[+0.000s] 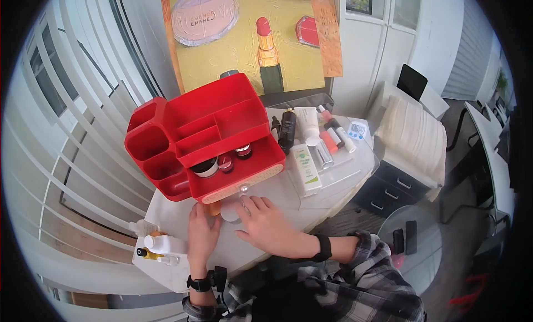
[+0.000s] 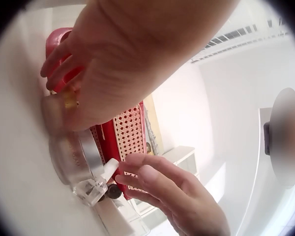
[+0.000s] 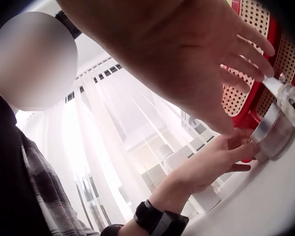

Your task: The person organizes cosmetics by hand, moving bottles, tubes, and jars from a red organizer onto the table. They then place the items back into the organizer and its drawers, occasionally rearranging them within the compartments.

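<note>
On the white tabletop, in front of the drawer, my left hand (image 1: pixel 203 233) has its thumb and fingers around a small gold-lidded jar (image 2: pixel 53 112). Beside it stands a wider clear jar (image 2: pixel 73 158) with a silver lid (image 1: pixel 230 212). A small clear bottle (image 2: pixel 90 191) with a white cap (image 3: pixel 272 85) is next to that jar. My right hand (image 1: pixel 269 226) is spread, its fingertips at the white cap; whether they touch it I cannot tell. The red organizer's drawer (image 1: pixel 244 189) is pulled out, holding several small jars, one a dark-lidded jar (image 1: pixel 243 151).
A clear tray (image 1: pixel 338 180) of cosmetic bottles and tubes is right of the red organizer (image 1: pixel 222 114). White bottles (image 1: pixel 165 245) stand at the table's left corner. Behind leans a painting (image 1: pixel 222 61); slatted blinds (image 1: pixel 72 155) hang left.
</note>
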The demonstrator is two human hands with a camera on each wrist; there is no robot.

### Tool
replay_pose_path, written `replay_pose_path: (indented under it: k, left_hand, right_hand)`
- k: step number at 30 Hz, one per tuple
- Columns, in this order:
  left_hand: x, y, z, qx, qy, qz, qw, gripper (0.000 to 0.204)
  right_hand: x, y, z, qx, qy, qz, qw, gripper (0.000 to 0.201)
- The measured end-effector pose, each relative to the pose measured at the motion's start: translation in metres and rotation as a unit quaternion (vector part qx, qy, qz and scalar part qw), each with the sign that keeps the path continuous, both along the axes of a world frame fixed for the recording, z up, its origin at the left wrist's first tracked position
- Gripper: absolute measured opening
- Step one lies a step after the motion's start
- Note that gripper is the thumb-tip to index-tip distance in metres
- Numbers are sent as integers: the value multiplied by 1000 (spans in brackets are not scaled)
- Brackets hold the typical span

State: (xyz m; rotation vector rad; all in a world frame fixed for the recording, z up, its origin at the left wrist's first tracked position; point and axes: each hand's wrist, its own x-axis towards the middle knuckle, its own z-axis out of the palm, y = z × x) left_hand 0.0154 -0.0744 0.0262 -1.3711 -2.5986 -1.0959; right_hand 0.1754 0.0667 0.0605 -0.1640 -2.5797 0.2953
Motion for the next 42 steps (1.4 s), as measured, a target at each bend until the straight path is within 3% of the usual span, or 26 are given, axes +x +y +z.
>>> replay_pose_path:
  k: [9,16,22,27,31,36,39,42]
  left_hand:
    - [4,1,-4,11,-60,26,998,57]
    - [10,0,8,-15,-12,39,999,56]
    - [31,-19,28,-57,-14,82,995,61]
    - [63,-40,86,34,32,76,996,61]
    - [46,-19,111,124,105,65,985,59]
    - [15,25,110,120,129,80,981,54]
    - [9,39,101,99,99,86,986,49]
    - [0,41,91,98,110,87,985,43]
  right_hand:
    - [-25,2,-34,-19,-49,-36,998,73]
    - [-23,18,-34,-61,-63,-7,996,65]
    - [-18,29,-30,-72,-100,-57,991,60]
    - [-27,36,-43,-115,-60,-82,988,47]
    - [-31,39,-55,-104,-12,-65,992,47]
    - [-25,38,-63,-95,39,-84,991,34]
    - [-20,37,-67,-127,51,-63,989,42]
    - [-19,33,-69,-121,91,-67,986,36]
